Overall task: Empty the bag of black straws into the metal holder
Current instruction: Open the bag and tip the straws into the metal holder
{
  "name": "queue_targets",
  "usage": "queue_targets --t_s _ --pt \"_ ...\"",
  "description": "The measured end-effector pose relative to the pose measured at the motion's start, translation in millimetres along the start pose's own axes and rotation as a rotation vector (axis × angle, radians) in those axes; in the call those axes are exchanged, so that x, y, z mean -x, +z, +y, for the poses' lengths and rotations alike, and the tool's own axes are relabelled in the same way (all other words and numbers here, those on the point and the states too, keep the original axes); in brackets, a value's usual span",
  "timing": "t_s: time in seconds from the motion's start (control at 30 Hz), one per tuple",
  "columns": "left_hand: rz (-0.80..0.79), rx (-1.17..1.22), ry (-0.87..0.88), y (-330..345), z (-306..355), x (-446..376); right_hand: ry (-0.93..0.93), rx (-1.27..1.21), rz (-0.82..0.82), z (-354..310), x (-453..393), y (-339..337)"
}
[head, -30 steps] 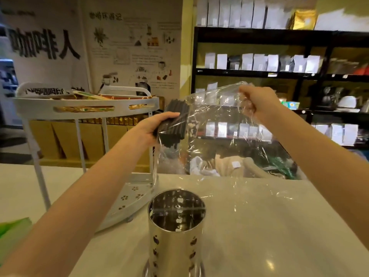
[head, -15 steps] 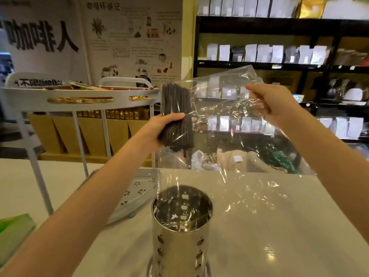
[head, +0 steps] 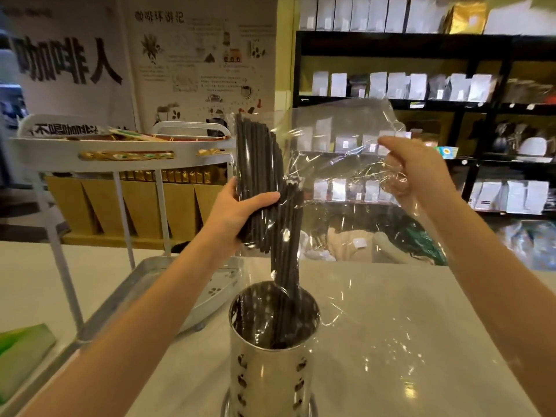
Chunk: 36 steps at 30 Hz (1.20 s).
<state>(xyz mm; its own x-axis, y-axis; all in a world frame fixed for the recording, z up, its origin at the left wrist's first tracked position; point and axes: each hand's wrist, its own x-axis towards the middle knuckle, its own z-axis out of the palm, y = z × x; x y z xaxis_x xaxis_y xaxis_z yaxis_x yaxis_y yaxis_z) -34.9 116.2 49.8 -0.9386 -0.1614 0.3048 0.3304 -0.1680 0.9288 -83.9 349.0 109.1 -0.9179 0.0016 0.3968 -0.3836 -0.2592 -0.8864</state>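
Observation:
A bundle of black straws [head: 259, 164] stands upright inside a clear plastic bag [head: 340, 152], held above a perforated metal holder [head: 272, 359] at the bottom centre. My left hand [head: 240, 212] grips the straws through the bag at mid-length. My right hand [head: 418, 173] pinches the bag's loose upper part to the right. Several straws [head: 287, 260] have slid out of the bag's lower end, and their tips reach into the holder.
A white two-tier rack [head: 120, 152] stands to the left on the pale counter [head: 421, 341], its lower tray close to the holder. A green packet [head: 21, 347] lies at the left edge. Dark shelves with white pouches fill the background right.
The straw bundle has turned from slanted to upright over the holder. Several straws have dropped out of the bag's bottom into the holder. My right hand has shifted lower with the bag.

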Motion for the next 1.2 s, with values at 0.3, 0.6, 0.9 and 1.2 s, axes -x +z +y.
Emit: queue_targets --t_s 0.3,0.6,0.9,1.2 --pt "0.059 -0.127 0.071 1 12 8 -0.088 0.013 -0.016 2 8 8" --pt "0.106 -0.315 0.273 0 18 25 -0.252 0.192 0.041 -4 21 8" --pt "0.050 -0.418 0.358 1 21 46 -0.465 0.276 0.032 -1 40 -4" --pt "0.044 -0.392 0.309 1 17 63 -0.587 0.324 0.050 9 50 -8"
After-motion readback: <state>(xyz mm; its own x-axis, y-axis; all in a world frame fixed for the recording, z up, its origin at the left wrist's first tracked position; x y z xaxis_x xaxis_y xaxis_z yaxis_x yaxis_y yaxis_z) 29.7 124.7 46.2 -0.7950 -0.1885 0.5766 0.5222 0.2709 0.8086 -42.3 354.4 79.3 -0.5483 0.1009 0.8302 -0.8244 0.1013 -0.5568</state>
